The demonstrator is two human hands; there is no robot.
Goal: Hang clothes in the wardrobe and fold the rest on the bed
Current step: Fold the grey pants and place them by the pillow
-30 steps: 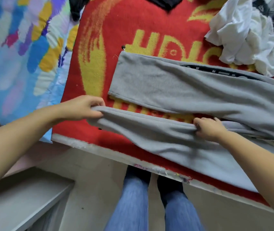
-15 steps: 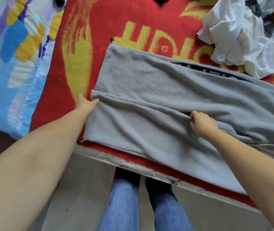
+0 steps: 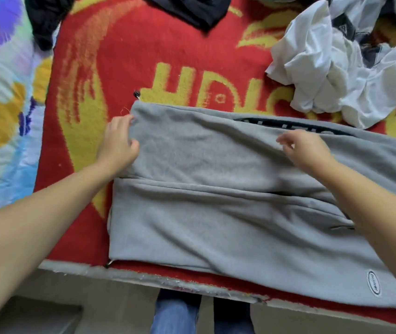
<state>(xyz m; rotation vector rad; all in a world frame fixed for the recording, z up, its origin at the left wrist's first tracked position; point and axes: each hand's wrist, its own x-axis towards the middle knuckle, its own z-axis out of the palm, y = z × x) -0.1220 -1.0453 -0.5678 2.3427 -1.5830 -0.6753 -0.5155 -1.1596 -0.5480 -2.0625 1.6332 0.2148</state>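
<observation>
Grey fleece trousers (image 3: 228, 189) lie flat across the red blanket (image 3: 124, 56) at the near edge of the bed, one leg brought over the other, a seam line running lengthwise through the middle. We have only the head view.

Left hand (image 3: 117, 143): at the cuff end, fingers curled onto the far corner of the fleece, thumb lying on the cloth. It looks like a light pinch of the edge, though blur makes this uncertain.

Right hand (image 3: 305, 148): over the upper leg near the dark waistband strip (image 3: 288, 124), fingers loosely spread and partly bent, gripping nothing. We cannot tell whether the fingertips touch the cloth.

Also on the bed: a crumpled white heap (image 3: 336, 68) at far right, apart from the trousers; dark garments (image 3: 192, 8) at the far edge; a patterned quilt (image 3: 4, 104) on the left.

Our reading of the step: squaring and smoothing the lengthwise fold before folding crosswise. To do it well:
- line the two cuffs up edge on edge at the left hand;
- sweep the right palm outward along the leg to press out the ripples near the seam;
- keep the near edge from sliding off the bed;
- fold the cuff end toward the waistband only once the legs lie even.
</observation>
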